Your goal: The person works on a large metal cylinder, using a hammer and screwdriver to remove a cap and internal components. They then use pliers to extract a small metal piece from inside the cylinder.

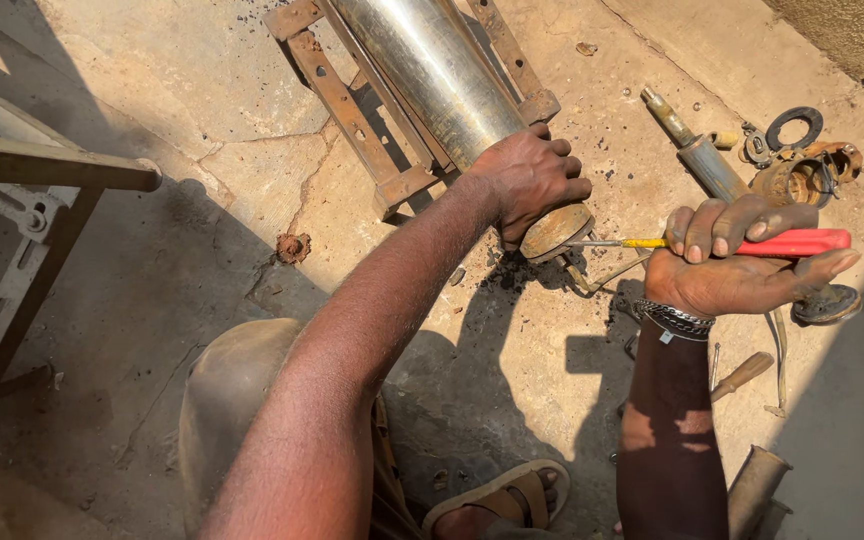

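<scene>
Crouched, we clamp our left hand [530, 180] around the lower end of the steel cylinder [432, 70] on its rusty frame [347, 105] to steady it, while our right hand [727, 265] grips the red-handled screwdriver [752, 243], tip at the cylinder's end cap [555, 232].

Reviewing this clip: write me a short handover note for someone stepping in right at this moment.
Left hand: gripping the lower end of the steel cylinder, which lies on a rusty frame on the concrete.
Right hand: holding a red-handled screwdriver, tip at the rusty end cap.
Done: cannot tell; the cap is on the cylinder.
Left: whatever the screwdriver is working at the cap.
Nearby: loose rusty parts and rings at right, wooden-handled tool below the wrist.
</scene>
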